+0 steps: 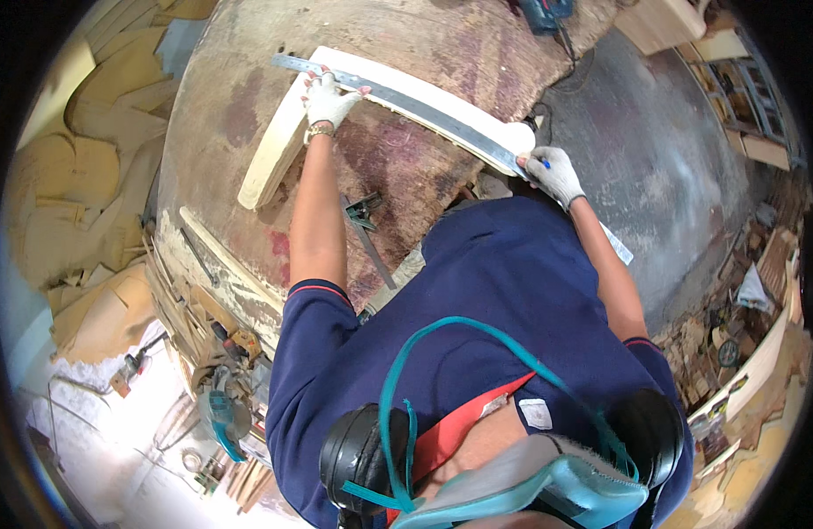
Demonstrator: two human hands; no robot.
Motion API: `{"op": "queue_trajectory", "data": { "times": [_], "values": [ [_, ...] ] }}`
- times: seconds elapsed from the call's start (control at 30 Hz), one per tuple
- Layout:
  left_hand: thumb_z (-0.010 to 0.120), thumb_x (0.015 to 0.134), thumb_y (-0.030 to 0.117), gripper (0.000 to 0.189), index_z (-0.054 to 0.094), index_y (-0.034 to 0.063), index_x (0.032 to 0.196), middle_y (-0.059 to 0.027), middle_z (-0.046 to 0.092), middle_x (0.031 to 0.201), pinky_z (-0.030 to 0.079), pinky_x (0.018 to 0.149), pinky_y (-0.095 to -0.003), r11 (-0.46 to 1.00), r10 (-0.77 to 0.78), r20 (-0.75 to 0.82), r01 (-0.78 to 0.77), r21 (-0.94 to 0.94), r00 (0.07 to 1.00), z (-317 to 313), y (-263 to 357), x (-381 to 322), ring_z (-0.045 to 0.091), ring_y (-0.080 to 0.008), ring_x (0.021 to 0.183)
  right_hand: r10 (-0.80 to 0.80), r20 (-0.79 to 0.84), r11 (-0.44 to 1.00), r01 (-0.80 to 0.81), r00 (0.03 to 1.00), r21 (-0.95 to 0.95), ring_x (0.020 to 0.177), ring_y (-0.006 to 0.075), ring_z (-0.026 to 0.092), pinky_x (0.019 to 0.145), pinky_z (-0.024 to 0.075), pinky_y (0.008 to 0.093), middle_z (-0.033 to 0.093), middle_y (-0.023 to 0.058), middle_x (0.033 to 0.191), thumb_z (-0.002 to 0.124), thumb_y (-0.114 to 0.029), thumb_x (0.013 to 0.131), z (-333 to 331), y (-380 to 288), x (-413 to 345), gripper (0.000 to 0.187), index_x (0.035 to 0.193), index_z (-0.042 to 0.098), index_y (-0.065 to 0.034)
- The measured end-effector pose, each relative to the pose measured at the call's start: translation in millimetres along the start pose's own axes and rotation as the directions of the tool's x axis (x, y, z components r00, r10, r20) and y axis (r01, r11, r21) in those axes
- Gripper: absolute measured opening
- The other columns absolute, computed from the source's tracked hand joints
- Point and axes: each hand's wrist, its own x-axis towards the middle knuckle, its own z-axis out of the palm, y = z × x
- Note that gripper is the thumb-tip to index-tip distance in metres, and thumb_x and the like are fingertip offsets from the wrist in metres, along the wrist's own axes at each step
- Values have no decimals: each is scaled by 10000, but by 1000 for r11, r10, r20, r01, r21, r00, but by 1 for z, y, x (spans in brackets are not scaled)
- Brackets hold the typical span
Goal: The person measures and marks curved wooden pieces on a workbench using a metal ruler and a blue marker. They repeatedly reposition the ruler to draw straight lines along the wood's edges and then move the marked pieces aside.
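A long steel ruler (419, 108) lies along a pale, L-shaped wooden piece (406, 78) with a rounded right end. My left hand (328, 99), in a white glove with bare fingertips, holds the ruler down near the piece's corner, thumb and fingers spread. At the ruler's right part, my right hand (555, 175), also gloved, is closed around a slim thing with a blue end (546, 164), apparently a pen. Its fingertips touch the ruler and the wood's edge. A combination square (366, 228) lies on the worn workbench (228, 112), between my left forearm and my body.
A corded power tool (545, 14) sits at the bench's far edge. To the right is a dark grey surface (651, 165). A thin wooden strip (228, 254) lies at the bench's left. Wood offcuts (697, 344) and flat template sheets (95, 165) are piled around both sides.
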Motion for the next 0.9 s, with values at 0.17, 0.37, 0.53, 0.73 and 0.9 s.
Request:
{"op": "queue_trajectory", "data": {
  "times": [0.17, 0.37, 0.53, 0.73, 0.9],
  "values": [
    [675, 627, 878, 1421, 153, -24, 1593, -238, 102, 1672, 148, 1228, -576, 995, -90, 102, 84, 56, 991, -11, 9, 3, 90, -393, 1554, -122, -135, 894, 49, 983, -445, 800, 402, 687, 717, 519, 460, 679, 214, 766, 726, -544, 797, -14, -5, 2, 524, 804, 694, -21],
    [681, 650, 852, 1362, 200, -13, 1585, -237, 124, 1667, 176, 1256, -446, 979, -140, 196, 106, 174, 970, -24, 24, 8, 96, -421, 1544, -358, -449, 912, 203, 818, -357, 662, 301, 659, 627, 502, 410, 665, 164, 742, 608, -423, 986, -18, -53, 13, 369, 952, 636, -57],
    [768, 608, 793, 1439, 98, -2, 1602, -209, 90, 1680, 226, 1236, -480, 977, -208, 185, 194, 91, 960, -13, 23, 13, 108, -389, 1550, -492, -317, 864, 498, 811, -67, 669, 131, 578, 629, 454, 306, 628, 64, 739, 513, -388, 1051, 9, -98, 73, 379, 1018, 678, -48],
    [786, 623, 765, 1441, 48, 18, 1609, -170, 72, 1692, 268, 1223, -480, 967, -253, 228, 247, 57, 940, -36, 35, 3, 109, -359, 1556, -571, -37, 756, 542, 820, 368, 775, 113, 622, 703, 500, 254, 672, 50, 848, 580, -189, 1015, 92, -188, 147, 239, 1041, 679, 28],
    [828, 565, 750, 1487, 60, 21, 1610, -167, 73, 1693, 272, 1212, -527, 968, -245, 218, 252, -2, 945, -23, 36, 7, 120, -364, 1554, -605, 116, 730, 490, 788, 477, 878, 168, 692, 800, 530, 286, 726, 101, 969, 535, -131, 1009, 147, -228, 204, 262, 1186, 653, 23]
  ]
}}
